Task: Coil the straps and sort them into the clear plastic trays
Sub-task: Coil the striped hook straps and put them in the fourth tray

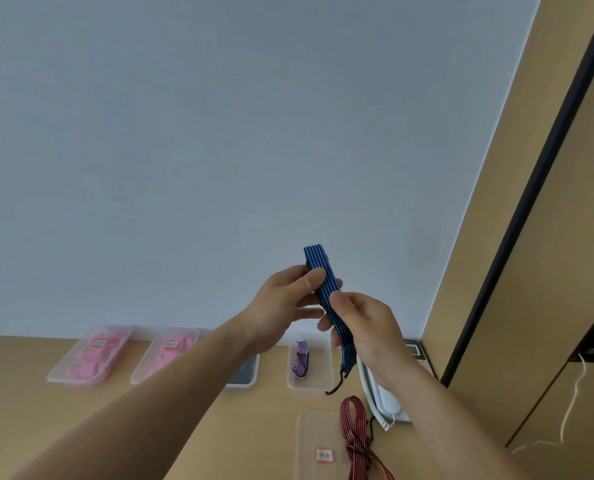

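I hold a blue strap with black stripes (323, 275) up in front of the wall. My left hand (288, 303) pinches its folded upper part between thumb and fingers. My right hand (361, 327) grips the strap lower down, and the loose end with a dark cord hangs below it. A red striped strap (356, 431) lies uncoiled on the table beside a clear tray with a label (318, 445). Another clear tray (311, 382) holds a coiled purple strap (301, 362).
Two clear trays with pink straps (91, 358) (164, 355) stand at the table's back left. A further tray (243, 375) with something dark lies partly behind my left forearm. A white telephone (382, 396) sits at the right, by a wooden cabinet (530, 271).
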A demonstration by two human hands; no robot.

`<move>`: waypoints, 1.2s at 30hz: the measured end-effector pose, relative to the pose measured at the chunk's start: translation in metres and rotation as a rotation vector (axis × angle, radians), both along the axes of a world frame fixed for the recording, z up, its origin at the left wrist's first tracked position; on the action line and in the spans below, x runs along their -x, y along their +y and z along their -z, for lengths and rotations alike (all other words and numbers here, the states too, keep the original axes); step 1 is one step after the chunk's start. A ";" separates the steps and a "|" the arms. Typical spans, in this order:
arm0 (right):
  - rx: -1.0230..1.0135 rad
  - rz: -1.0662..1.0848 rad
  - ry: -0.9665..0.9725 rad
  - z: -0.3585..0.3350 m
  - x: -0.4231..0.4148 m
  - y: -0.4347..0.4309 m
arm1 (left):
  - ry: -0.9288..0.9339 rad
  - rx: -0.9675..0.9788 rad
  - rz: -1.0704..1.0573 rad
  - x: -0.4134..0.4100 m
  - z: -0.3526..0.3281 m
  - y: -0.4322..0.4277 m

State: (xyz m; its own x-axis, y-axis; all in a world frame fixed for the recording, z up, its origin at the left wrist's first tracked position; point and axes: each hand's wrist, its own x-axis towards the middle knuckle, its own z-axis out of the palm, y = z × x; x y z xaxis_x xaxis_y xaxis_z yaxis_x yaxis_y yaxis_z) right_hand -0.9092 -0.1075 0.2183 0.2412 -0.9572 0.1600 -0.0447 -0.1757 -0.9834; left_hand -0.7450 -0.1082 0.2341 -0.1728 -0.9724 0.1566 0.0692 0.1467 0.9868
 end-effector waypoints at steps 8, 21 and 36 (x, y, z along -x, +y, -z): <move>-0.040 0.098 0.120 0.007 0.001 0.003 | -0.075 0.142 -0.113 0.004 0.002 0.003; -0.213 -0.016 -0.015 0.006 0.006 -0.003 | -0.912 0.976 -0.379 -0.004 0.023 -0.003; -0.232 -0.120 -0.226 0.004 0.005 -0.001 | -0.836 1.011 -0.277 -0.016 0.031 -0.010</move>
State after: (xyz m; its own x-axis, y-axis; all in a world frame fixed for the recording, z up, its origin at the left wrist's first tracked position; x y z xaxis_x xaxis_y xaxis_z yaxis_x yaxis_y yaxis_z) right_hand -0.9143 -0.1087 0.2141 0.3371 -0.9415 0.0038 0.1859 0.0626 -0.9806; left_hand -0.7285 -0.1184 0.2034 -0.3863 -0.5115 0.7675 -0.6477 0.7429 0.1691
